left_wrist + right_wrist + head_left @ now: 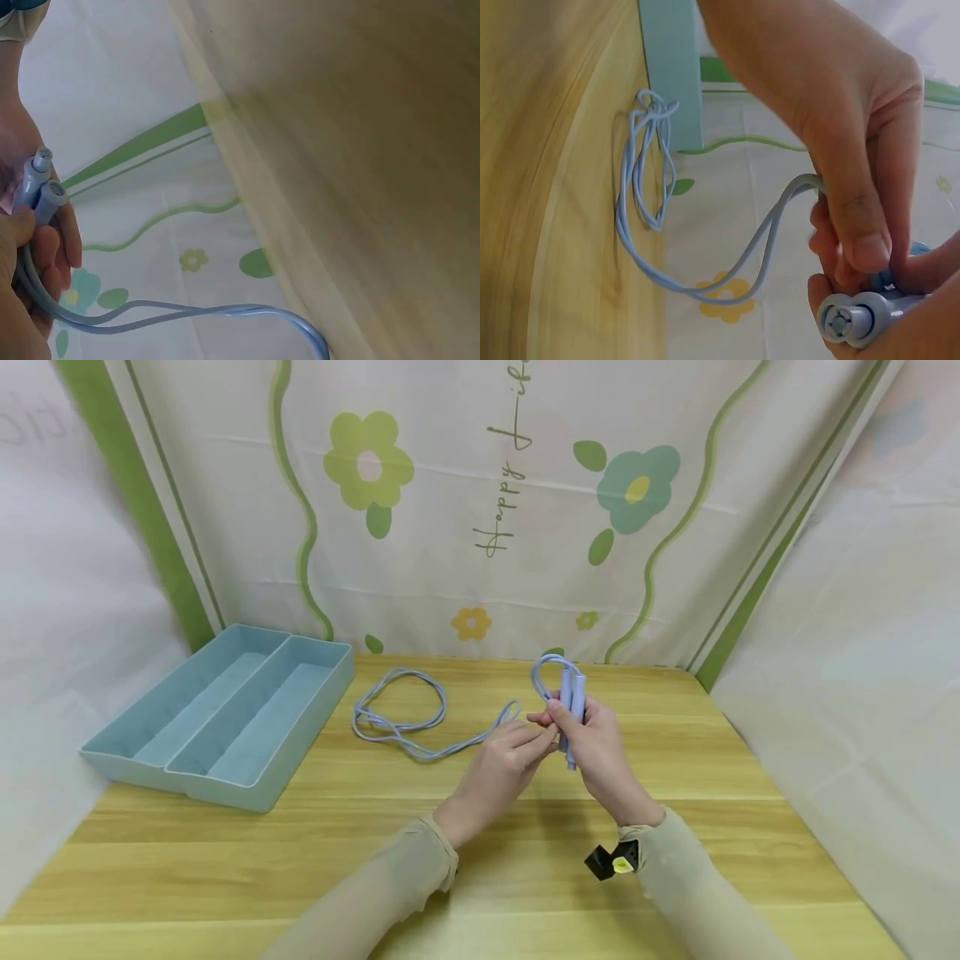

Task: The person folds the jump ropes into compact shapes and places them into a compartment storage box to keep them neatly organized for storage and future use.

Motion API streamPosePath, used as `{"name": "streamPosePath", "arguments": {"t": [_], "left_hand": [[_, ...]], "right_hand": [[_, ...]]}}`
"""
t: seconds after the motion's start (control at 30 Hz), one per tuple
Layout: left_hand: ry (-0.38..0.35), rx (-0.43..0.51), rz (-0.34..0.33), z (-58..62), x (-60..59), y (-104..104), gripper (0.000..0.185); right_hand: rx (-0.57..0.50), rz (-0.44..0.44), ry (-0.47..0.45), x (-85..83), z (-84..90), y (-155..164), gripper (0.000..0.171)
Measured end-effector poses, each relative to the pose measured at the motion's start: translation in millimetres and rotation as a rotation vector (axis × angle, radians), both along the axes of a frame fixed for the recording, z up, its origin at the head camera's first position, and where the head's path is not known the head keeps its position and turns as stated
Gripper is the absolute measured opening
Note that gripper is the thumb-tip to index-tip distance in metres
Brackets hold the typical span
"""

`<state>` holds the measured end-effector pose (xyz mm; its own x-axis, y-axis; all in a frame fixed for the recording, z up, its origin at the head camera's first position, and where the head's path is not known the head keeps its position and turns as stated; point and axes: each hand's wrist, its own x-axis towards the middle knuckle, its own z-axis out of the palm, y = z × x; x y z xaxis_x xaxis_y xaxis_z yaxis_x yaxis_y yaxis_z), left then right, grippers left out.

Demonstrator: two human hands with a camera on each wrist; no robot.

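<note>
A periwinkle-blue jump rope has two slim handles point(577, 697), held side by side and nearly upright in my right hand point(603, 756), the thumb across them. Close beside it, my left hand point(498, 764) pinches the doubled cord near the handles, its thumb and fingers showing in the right wrist view. A short bend of cord arches over the handle tops. From the left hand the cord point(405, 727) runs left and lies in loose loops on the table. In the left wrist view the handle ends point(49, 193) stick out of the right hand. My fingers partly hide the handles.
A light-blue tray point(315, 727) with two long compartments stands at the table's left. The wooden table point(360, 860) meets a patterned cloth point(465, 527) at the back, and pale cloth walls flank both sides. A small black device point(611, 862) sits by the right cuff.
</note>
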<state>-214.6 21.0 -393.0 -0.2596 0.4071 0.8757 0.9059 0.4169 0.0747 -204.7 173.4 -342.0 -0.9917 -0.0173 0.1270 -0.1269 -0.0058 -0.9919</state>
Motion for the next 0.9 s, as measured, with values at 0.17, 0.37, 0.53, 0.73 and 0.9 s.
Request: {"name": "streamPosePath", "arguments": {"t": [0.17, 0.37, 0.53, 0.73, 0.9], "left_hand": [[-0.091, -0.084, 0.066, 2.1, 3.4, -6, 0.021], [-0.123, -0.142, 0.044, 1.4, 3.4, -8, 0.015], [-0.101, -0.168, 0.050, 1.7, 3.6, -8, 0.013], [-0.124, -0.150, 0.048, 2.2, 3.7, -9, 0.016], [-0.123, -0.167, 0.043, 1.7, 1.9, -10, 0.018]], "right_hand": [[0.083, -0.027, 0.093, -3.8, -1.5, 5, 0.034], [0.182, 0.012, 0.104, -8.7, 1.6, 11, 0.035], [0.219, 0.066, 0.093, -10.2, 1.5, 16, 0.041], [0.196, 0.113, 0.132, -10.3, 2.5, 21, 0.034], [0.238, 0.064, 0.171, -10.5, 4.9, 22, 0.033]]}}
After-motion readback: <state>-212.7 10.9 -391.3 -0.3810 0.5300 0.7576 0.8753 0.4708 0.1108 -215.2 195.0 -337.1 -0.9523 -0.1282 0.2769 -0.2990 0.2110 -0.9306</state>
